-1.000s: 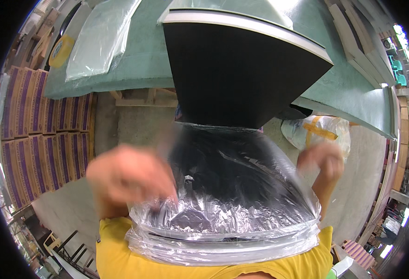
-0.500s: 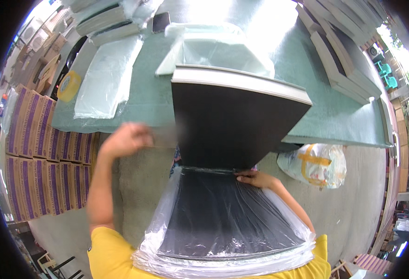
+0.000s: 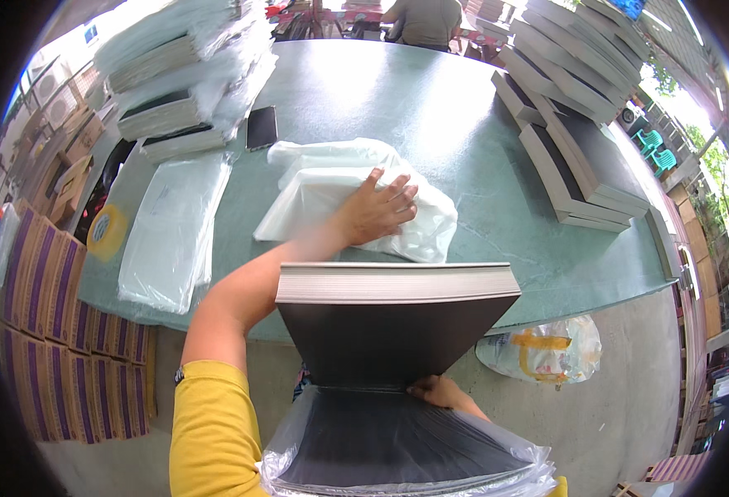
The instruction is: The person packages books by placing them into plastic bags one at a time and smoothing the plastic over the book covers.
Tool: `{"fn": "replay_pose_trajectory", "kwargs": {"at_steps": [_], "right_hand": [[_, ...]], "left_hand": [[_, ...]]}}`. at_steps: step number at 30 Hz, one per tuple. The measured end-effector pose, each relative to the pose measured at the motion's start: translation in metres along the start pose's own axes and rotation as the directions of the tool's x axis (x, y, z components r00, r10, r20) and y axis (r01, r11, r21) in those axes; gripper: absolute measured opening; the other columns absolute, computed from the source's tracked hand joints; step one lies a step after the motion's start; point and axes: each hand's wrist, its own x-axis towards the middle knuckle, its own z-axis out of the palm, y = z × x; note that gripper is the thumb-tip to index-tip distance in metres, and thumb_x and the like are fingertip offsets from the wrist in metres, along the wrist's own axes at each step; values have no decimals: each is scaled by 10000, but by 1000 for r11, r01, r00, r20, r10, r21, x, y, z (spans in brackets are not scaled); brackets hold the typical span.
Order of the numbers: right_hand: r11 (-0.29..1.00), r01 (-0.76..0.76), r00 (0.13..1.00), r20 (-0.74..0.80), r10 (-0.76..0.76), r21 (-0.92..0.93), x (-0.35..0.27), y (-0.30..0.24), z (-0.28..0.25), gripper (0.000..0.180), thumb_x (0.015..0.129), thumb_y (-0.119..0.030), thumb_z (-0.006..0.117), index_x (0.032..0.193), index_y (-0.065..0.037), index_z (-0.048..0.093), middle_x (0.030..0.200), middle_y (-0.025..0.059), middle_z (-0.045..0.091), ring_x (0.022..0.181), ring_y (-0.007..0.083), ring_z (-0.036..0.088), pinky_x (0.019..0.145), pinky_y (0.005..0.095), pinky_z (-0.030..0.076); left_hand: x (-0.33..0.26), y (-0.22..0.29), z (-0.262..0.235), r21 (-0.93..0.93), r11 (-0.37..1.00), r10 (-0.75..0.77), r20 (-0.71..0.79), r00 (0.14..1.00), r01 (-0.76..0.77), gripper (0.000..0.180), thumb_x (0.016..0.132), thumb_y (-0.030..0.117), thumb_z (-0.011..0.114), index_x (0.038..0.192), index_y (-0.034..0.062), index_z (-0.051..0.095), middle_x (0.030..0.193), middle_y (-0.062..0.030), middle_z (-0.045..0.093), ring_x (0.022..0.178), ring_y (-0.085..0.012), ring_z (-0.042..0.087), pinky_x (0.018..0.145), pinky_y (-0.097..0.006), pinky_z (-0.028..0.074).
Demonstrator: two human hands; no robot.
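- Green table (image 3: 431, 99): fills the middle and far part of the view; its near edge curves just beyond the person's chest.
- Stack of dark boards (image 3: 393, 331): black faces, pale cut edges on top, standing on end in the near centre between the person and the table edge. Its lower part sits inside a clear plastic bag (image 3: 406, 451) at the near edge of the view.
- Stacks of dark panels (image 3: 580, 157): far right of the table, stepped rows.
- Bagged stacks (image 3: 182, 74): far left of the table, wrapped in clear film; a small black phone-like slab (image 3: 262, 127) lies just right of them.
- Flat clear bags (image 3: 169, 228): near left of the table, lying flat.
- White plastic bags (image 3: 356, 199): crumpled pile at table centre, just beyond the board stack.
- Left hand (image 3: 377, 211): reaches out over the table, fingers spread wide, palm down, pressing on the white plastic bags.
- Right hand (image 3: 439, 391): near right, at the lower edge of the board stack where the clear bag begins; fingers mostly hidden, apparently gripping the boards, grip uncertain.
- Tied bag with yellow marking (image 3: 542, 348): on the floor, right of the stack.
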Motion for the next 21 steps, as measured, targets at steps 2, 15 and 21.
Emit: {"fn": "replay_pose_trajectory", "kwargs": {"at_steps": [2,15,21], "right_hand": [[1000,15,1000,17,-15,5,5,0,-1,401,789,-451,495,997,-133,620,988,135,599,965,300,542,829,362,414],[999,46,999,-8,-46,16,15,12,15,420,789,-481,468,964,-136,634,940,148,607,915,318,557,800,399,428],[1000,-1,999,43,0,24,14,1,3,403,790,-457,480,1006,-148,619,994,138,597,962,315,541,841,374,411]], "left_hand": [[1,-2,9,94,995,-36,25,999,33,200,763,230,507,918,112,554,1097,-73,478,1069,-227,411,875,-476,322],[29,-53,-32,-866,-36,-896,249,367,499,181,845,194,464,804,19,481,754,-141,546,642,-262,556,586,-345,462],[1,-23,-19,-366,770,-511,138,848,523,439,682,107,629,1087,50,471,1061,-116,537,958,-302,509,830,-366,390]]}}
